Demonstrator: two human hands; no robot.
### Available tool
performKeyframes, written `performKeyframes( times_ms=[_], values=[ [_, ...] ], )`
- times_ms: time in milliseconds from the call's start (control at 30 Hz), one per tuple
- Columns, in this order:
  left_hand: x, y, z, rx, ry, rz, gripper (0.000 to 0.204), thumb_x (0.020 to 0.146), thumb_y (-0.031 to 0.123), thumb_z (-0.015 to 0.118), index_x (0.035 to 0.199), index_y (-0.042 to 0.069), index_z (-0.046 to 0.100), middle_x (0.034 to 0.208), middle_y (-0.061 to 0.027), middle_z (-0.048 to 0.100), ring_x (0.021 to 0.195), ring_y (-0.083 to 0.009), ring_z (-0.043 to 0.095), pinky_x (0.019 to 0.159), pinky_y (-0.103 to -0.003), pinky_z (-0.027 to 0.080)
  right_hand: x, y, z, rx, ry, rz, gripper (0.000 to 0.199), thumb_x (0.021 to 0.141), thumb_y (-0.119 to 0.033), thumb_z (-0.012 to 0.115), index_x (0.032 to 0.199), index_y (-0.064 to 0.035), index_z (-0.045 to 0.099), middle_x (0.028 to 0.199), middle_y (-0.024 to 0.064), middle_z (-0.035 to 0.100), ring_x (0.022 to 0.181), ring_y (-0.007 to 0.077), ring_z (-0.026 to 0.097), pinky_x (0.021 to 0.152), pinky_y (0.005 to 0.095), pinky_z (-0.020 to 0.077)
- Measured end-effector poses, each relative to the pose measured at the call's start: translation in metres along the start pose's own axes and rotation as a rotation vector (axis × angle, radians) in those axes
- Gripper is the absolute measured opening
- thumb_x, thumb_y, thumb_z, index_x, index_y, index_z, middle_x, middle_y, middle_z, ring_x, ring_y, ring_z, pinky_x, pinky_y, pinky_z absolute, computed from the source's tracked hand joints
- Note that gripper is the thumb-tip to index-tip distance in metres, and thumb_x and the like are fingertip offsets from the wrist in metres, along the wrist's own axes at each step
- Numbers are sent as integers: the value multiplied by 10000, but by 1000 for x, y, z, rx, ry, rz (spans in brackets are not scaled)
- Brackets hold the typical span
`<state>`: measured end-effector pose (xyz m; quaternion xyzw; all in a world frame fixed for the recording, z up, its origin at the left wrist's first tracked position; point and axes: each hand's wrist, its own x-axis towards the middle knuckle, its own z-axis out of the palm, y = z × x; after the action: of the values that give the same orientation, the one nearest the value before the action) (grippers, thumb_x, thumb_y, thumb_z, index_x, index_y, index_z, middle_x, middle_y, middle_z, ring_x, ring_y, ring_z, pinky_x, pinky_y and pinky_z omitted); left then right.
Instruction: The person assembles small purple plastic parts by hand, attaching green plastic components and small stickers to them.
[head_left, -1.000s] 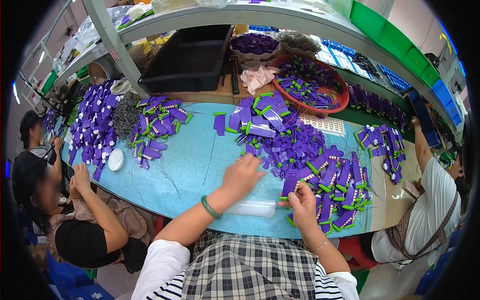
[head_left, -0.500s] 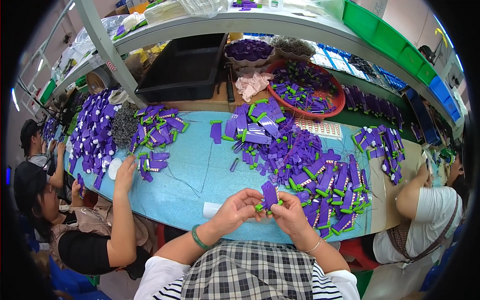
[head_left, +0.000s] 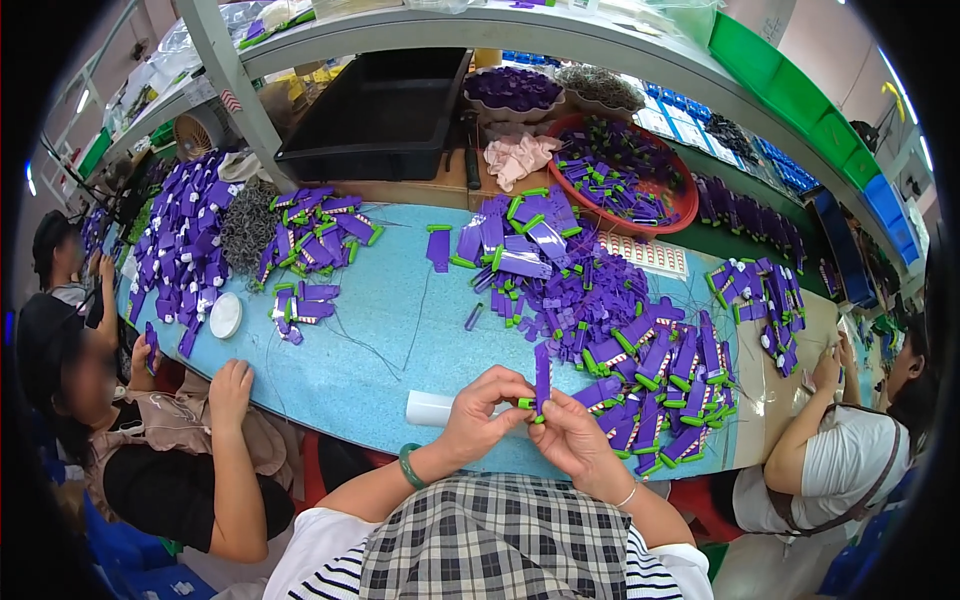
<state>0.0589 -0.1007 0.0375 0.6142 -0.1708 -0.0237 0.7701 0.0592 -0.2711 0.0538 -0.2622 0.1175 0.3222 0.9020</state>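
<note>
A flat purple plastic part with a bright green end [head_left: 542, 372] stands upright, edge-on, between my two hands above the table's near edge. My left hand [head_left: 486, 414] pinches at its green end. My right hand [head_left: 580, 436] grips its lower part between thumb and fingers. To the right of my hands lies a pile of purple-and-green parts with striped stickers [head_left: 665, 385]. Beyond them is a heap of small purple pieces [head_left: 590, 300]. A white rolled sheet or tube [head_left: 428, 408] lies beside my left wrist.
A red basket of parts [head_left: 683, 215], a black tray [head_left: 370, 162] and a sticker sheet [head_left: 645, 256] are at the back. Thin wires [head_left: 365, 355] cross the blue tabletop. A shelf [head_left: 520, 42] overhangs the far side. Co-workers sit at left and right, near a white round lid [head_left: 226, 315] and more piles.
The purple part has turned from showing its broad face to edge-on, still between my hands. The left co-worker's hand has drawn back toward the table's near edge.
</note>
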Motion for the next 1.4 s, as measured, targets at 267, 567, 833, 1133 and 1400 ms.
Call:
performKeyframes(
  times_ms=[267, 567, 833, 1133, 1400],
  values=[
    [0, 3, -14, -497, 209, -199, 187, 815, -72, 600, 982, 11, 587, 912, -57, 630, 868, -147, 613, 811, -271, 501, -6, -4, -1, -814, 70, -594, 400, 761, 88, 611, 1144, -21, 585, 919, 54, 563, 750, 108, 556, 616, 241, 491],
    [-2, 13, -22, -284, 115, -292, 168, 807, -75, 608, 967, -25, 619, 912, -74, 632, 838, -151, 635, 783, -277, 535, -21, -24, 17, -1565, 73, -715, 438, 674, 60, 684, 1059, -148, 685, 651, 28, 440, 570, 141, 446, 513, 265, 368],
    [-7, 24, -4, -10, -43, -434, 158, 809, -52, 610, 965, -28, 618, 908, -64, 640, 815, -110, 619, 736, -230, 504, -14, -20, 2, -1220, -78, -349, 415, 699, 13, 723, 1100, -52, 638, 796, 16, 595, 695, 92, 526, 609, 249, 429],
    [0, 35, -15, -3, -59, -205, 95, 792, 58, 674, 858, 20, 617, 892, -18, 579, 821, -123, 570, 758, -262, 454, 0, -43, 20, -1508, -294, -615, 440, 712, 64, 622, 1137, -47, 592, 895, 66, 633, 706, 139, 593, 566, 239, 459],
    [3, 55, -34, 652, -152, -74, 131, 770, 117, 644, 757, 15, 562, 695, -118, 547, 596, -264, 528, 556, -329, 421, 31, -60, 33, -1864, -413, -636, 106, 718, -108, 694, 760, -51, 615, 730, 91, 592, 667, 265, 591, 554, 342, 465]
  ],
)
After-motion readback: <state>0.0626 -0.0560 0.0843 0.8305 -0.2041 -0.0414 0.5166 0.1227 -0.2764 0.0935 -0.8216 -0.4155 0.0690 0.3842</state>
